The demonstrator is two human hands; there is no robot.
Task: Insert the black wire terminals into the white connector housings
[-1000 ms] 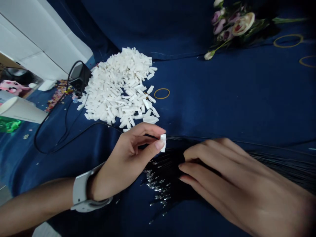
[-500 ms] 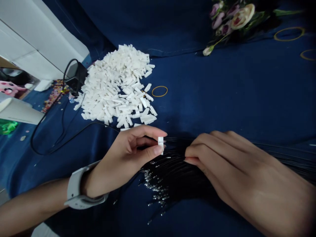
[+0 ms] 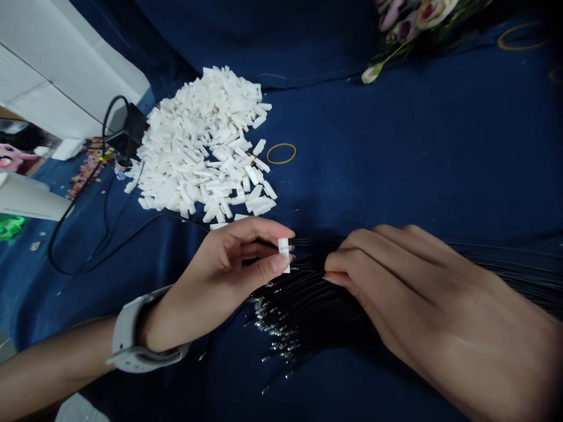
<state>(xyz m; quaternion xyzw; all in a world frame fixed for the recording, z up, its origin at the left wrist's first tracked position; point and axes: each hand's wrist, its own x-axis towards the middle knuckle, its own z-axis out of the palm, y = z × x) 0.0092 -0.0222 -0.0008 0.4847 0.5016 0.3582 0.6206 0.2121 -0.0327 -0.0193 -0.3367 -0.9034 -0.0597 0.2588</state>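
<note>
Dark blue cloth (image 3: 396,146) covers the work surface. At the far left, a white panel (image 3: 57,70) stands above a pink plush toy (image 3: 9,158), a white cup (image 3: 26,199) lying on its side, and a patch of green foil (image 3: 9,227). A black power adapter (image 3: 125,130) sits against the upper left edge of the pile, and its black cable (image 3: 132,232) runs across the cloth. The pile of white plastic connectors (image 3: 197,146) lies on the cloth above the left hand (image 3: 215,275), which wears a grey wristband (image 3: 125,334). That hand is closed in a pinch, grasping one white connector (image 3: 284,255) upright between thumb and fingers, apart from the pile. A yellow rubber band (image 3: 281,144) lies just right of the pile. Fine black wires (image 3: 316,310) spread in a bundle beneath both hands, and their ends reach the held connector. Metal wire terminals (image 3: 275,334) form a cluster at the lower left of the bundle. The right hand (image 3: 422,293) lies curled over the wires, fingertips among them; whether it is gripping any wire cannot be determined. Artificial flowers (image 3: 417,17) lie at the top edge of the view.
</note>
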